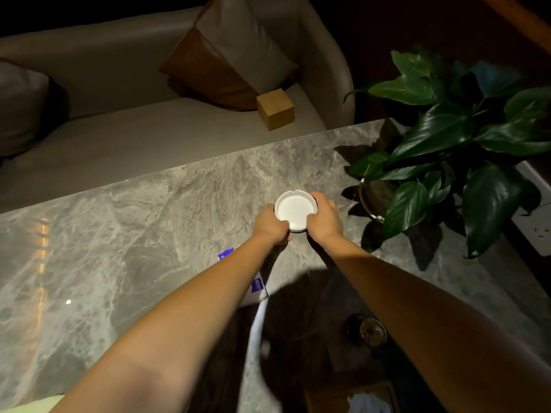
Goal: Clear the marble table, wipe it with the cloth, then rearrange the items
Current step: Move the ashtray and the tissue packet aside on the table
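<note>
Nearest the viewer, at the lower right edge, a wooden tray (325,397) holds something white and crumpled, too dim to identify. Just beyond it a dark glass (367,332) stands on the table (143,222), inside the person's broad shadow. A white packet with blue print (257,289) lies partly hidden under the left forearm.

Both forearms reach forward and converge at mid-table. The left hand (272,225) and the right hand (324,216) grip a round white ashtray (295,210) from opposite sides, fingers curled round its rim and thumbs on the near edge. The ashtray is upright. Whether it rests on the table or is just lifted cannot be told.

To its right, near but apart, stands a potted plant (441,135). Its large dark leaves overhang the table, hide most of the pot (376,201) and crowd the space beside the right hand.

The table is glossy grey veined marble, with lamp reflections at its left. Beyond its far edge runs a pale sofa (125,144). On the seat a wooden cube (275,109) sits against a brown-and-grey cushion (229,52), and a second, grey cushion (21,108) lies at the left end. The room is dark.
</note>
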{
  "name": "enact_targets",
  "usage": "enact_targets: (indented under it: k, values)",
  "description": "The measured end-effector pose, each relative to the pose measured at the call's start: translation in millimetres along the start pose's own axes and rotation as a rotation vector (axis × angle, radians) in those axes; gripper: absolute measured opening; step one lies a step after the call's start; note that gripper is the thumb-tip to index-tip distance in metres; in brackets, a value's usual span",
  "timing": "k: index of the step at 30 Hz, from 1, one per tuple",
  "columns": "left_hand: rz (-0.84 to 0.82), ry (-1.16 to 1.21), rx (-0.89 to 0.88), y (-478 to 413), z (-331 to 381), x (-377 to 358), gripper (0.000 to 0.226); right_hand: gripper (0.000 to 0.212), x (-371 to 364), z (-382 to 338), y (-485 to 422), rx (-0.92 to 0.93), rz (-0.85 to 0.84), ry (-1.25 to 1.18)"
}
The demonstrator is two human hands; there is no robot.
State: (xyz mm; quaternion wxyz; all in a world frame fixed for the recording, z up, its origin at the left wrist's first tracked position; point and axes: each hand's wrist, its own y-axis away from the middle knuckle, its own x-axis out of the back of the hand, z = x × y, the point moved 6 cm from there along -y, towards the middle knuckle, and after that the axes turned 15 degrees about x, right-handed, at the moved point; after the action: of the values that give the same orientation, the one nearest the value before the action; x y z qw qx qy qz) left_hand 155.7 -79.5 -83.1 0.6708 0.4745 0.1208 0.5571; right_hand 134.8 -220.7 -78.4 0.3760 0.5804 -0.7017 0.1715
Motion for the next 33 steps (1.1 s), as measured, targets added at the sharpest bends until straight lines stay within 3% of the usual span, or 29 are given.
enact_targets:
  k: [8, 17, 24, 30, 33]
  values:
    - [0.082, -0.016, -0.055, -12.8, -1.2, 19.3, 0.044, 0.055, -14.7, -8.0, -6.9, 0.024, 0.003, -0.044]
    - [0.026, 0.167, -0.039, -18.9, 6.0, 10.2, 0.039, 0.052, -14.2, 1.2, -20.6, -0.011, 0.069, -0.171]
    - [0.053, 0.075, -0.039, -11.4, 7.5, 11.9, 0.036, 0.049, -16.5, -2.2, -20.4, -0.026, 0.017, -0.126]
    - [-0.057, 0.099, -0.061, 26.3, 5.2, 12.6, 0.042, 0.056, -15.3, -8.5, -5.4, -0.141, 0.0, -0.203]
    - [-0.068, 0.077, -0.107, 43.2, 0.0, 16.2, 0.043, 0.045, -2.7, -12.2, 10.1, -0.073, -0.035, -0.2]
